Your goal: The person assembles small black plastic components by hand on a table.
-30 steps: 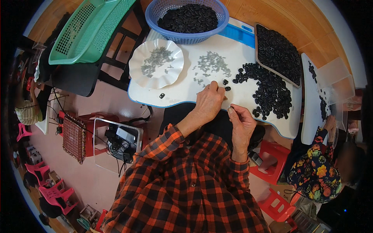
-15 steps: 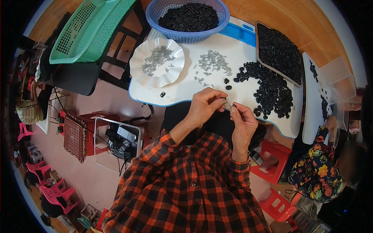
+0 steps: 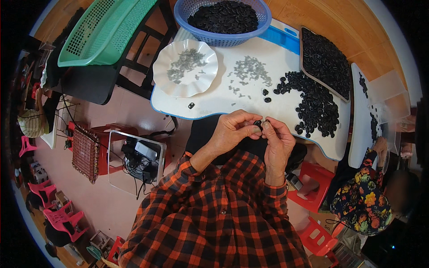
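Both hands meet just above the near edge of the white desk, in front of the person's red-and-black plaid shirt. The left hand and the right hand pinch one small black ring-shaped part between thumb and fingertips, each grip closed tight on it from its own side, so the part sits held in the air between the two hands rather than on the desk.

Just beyond the right hand lies a loose heap of the same black parts spread over the desk's right side, with a dark tray full of more behind it. Toward the middle is a scatter of small grey metal pieces, and to its left a white scalloped plate holding more of them. A single black part lies alone near the desk's left edge. At the far edge stands a blue basket filled with black parts, and a green basket rests off to the left. A second person in a flowered sleeve works at the right.
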`<control>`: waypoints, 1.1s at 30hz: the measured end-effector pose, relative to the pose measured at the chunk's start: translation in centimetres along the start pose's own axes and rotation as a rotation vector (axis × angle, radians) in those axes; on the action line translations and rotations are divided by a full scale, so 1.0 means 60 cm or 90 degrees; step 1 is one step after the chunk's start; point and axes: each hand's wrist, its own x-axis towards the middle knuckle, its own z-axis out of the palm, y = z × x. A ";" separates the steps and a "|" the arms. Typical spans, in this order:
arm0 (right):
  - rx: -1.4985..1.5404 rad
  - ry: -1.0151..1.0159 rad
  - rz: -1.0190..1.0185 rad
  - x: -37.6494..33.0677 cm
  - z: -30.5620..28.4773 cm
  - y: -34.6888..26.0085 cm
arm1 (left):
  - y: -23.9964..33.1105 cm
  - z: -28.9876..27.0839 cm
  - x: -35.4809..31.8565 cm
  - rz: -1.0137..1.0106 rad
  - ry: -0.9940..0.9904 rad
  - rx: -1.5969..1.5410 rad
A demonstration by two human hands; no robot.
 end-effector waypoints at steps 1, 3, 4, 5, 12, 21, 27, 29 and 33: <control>-0.002 -0.001 -0.001 0.000 0.000 0.001 | 0.002 0.000 -0.002 0.000 -0.002 0.002; -0.007 -0.002 0.003 -0.001 0.001 0.001 | 0.002 -0.002 -0.005 0.003 -0.008 0.021; -0.011 -0.001 0.006 -0.001 0.001 0.001 | 0.002 -0.003 -0.006 0.006 -0.015 0.039; -0.012 -0.001 0.007 -0.001 0.002 0.000 | 0.004 -0.003 -0.007 0.006 -0.015 0.038; -0.004 -0.004 0.012 -0.003 0.005 0.002 | 0.012 -0.016 -0.009 -0.055 -0.023 -0.072; -0.088 -0.036 0.012 -0.015 0.015 -0.018 | -0.008 -0.032 -0.011 -0.042 -0.057 -0.228; -0.094 -0.054 0.011 -0.015 0.016 -0.020 | -0.011 -0.033 -0.011 -0.030 -0.067 -0.223; -0.092 -0.058 0.014 -0.015 0.016 -0.020 | -0.010 -0.033 -0.012 -0.032 -0.067 -0.212; -0.080 -0.068 0.017 -0.014 0.018 -0.021 | -0.010 -0.035 -0.013 -0.032 -0.066 -0.187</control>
